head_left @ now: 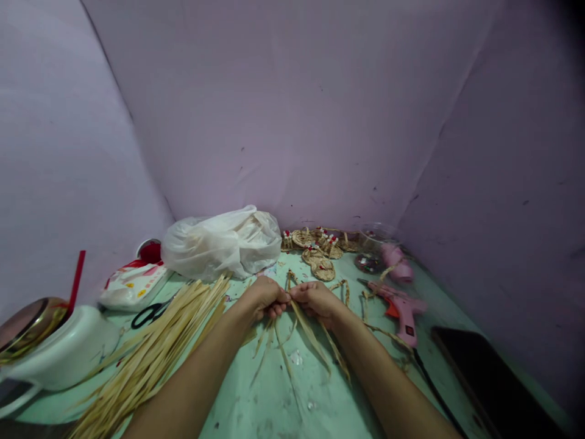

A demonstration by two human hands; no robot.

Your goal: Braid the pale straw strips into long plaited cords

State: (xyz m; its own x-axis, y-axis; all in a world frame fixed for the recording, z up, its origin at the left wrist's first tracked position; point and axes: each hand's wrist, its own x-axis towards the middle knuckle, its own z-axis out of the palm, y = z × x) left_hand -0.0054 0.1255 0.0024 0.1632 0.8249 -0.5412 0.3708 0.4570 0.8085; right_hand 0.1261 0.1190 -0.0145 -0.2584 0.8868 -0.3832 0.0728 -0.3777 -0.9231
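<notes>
Fiber strips (309, 332) fan down over the green bench (256, 405) from between the 2 hands, near its middle. The left hand (269, 299) and right hand (315, 299) nearly meet, the fingers of both pinched together on the strips. To the right lies 1 pink glue gun (404, 311); on the left, a pile of pale straw (159, 347) lies beside black-handled scissors (148, 314).

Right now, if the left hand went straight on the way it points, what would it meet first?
Likely the right hand, close beside the left hand, though the exact depth is unclear.
</notes>
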